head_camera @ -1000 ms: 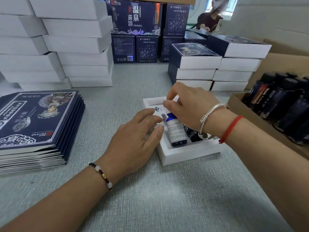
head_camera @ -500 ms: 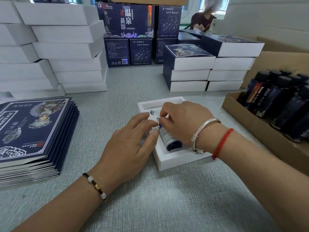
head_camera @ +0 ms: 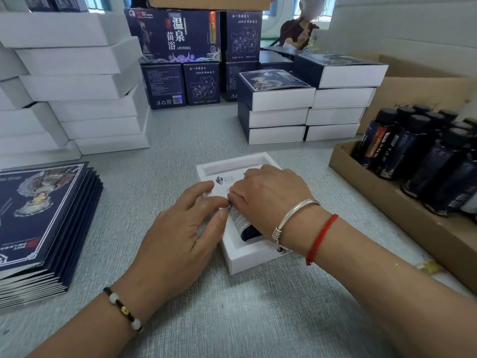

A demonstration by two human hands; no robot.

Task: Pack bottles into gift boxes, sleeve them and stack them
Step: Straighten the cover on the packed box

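- My right hand has come down over the bottle since a second ago: then the bottle lay plainly visible in the tray, with a dark cap showing beside it; now the hand covers most of it and only the labelled lower body pokes out beneath the palm.
- That hand's fingers are curled down over the bottle's upper end, pressing or pinching it; I cannot see the fingertips well enough to say which.
- I read this as the seating step: the bottle is being pushed home into its slot, so this box is nearly filled but not yet sleeved.
- My left hand lies flat and loosely spread on the near-left corner of the white gift box, fingers straight, tips just meeting the right hand's; it grips nothing and only steadies the box.
- Both forearms reach in from the near edge, wrists low over the counter.
- The box sits mid-counter; its far recess is open and holds nothing I can see.
- Left lies the stack of dark printed sleeves, untouched; I'd expect one to be wanted next.
- Right stands the cardboard tray of bottles.
- Beyond, the finished sleeved boxes are stacked, and plain white boxes are piled far left.
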